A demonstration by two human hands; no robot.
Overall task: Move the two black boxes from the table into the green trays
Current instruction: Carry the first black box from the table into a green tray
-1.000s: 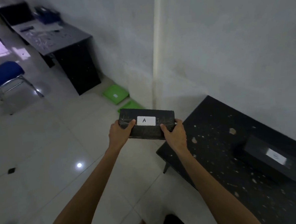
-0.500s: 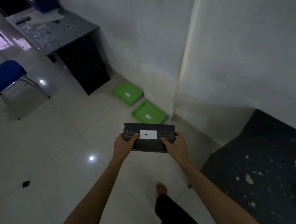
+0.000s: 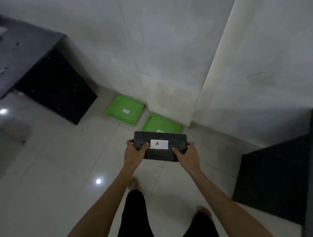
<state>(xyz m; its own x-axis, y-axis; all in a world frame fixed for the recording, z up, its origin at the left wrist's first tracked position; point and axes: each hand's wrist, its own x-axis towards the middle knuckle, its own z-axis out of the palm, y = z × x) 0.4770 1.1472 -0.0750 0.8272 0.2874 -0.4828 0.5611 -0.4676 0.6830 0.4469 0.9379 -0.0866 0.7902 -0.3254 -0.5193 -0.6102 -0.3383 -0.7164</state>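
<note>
I carry a black box [image 3: 177, 139] with a white label marked "A" in front of me at waist height. My left hand [image 3: 134, 154] grips its left end and my right hand [image 3: 188, 155] grips its right end. Two green trays lie on the floor against the wall, each with a small white label. The far tray [image 3: 124, 110] is fully visible. The near tray [image 3: 159, 123] sits just beyond the box, and the box hides its front edge. The second black box is out of view.
A black table [image 3: 276, 180] stands at the right edge. Another dark desk [image 3: 29, 58] with scattered items stands at the upper left, close to the far tray. A wall corner [image 3: 202, 101] juts out right of the trays. My legs and bare feet show below on white tiles.
I have walked closer to the trays with the box in both hands. The right table has slid toward the frame's edge, and the second box and the blue chair have left view.
</note>
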